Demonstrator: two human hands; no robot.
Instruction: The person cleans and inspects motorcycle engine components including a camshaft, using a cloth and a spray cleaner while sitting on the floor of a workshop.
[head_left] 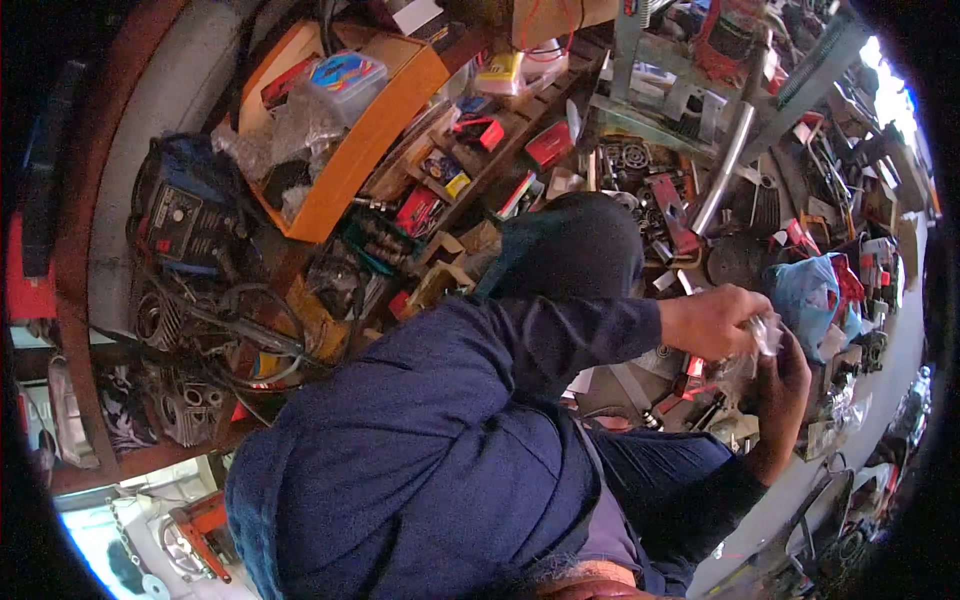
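Head view: your left hand (712, 322) and right hand (788, 385) meet at a crumpled clear plastic packet (766, 336), fingers of both grasping it. The packet lies between their fingertips, neither hand nearer; its long axis cannot be told. A blue bag (803, 298) sits just beyond, to the right.

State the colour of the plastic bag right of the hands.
The plastic bag is light blue, best in head view.
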